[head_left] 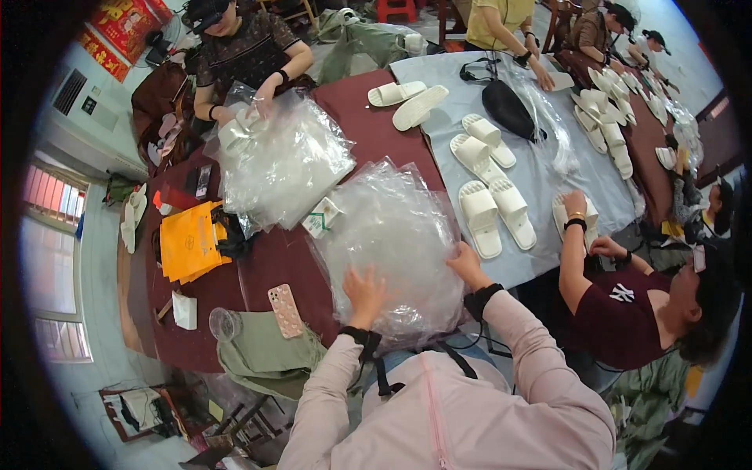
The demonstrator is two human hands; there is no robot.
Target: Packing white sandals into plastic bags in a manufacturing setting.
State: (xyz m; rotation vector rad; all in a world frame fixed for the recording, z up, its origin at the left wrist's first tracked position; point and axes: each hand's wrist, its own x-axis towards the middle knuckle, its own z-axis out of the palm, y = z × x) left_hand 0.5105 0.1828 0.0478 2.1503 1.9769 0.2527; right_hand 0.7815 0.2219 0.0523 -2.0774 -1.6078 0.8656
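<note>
A pile of clear plastic bags (pixel 395 227) lies on the dark red table in front of me. My left hand (pixel 365 296) rests flat on its near left part, fingers spread, holding nothing. At the pile's right edge, my right hand (pixel 470 268) has its fingers closed on the rim of a plastic bag; how many layers they pinch does not show. A small white and green box (pixel 323 217) sits against the pile's left side. White slippers (pixel 497 215) stand in pairs on the pale sheet just right of the bags.
Across the table, a person handles another heap of plastic bags (pixel 290 168). A person at right touches a slipper (pixel 576 213). An orange bag (pixel 190 243), a phone (pixel 285 311), a clear cup (pixel 225 323) and green cloth (pixel 270 348) lie at left. A black pouch (pixel 509 110) lies farther back.
</note>
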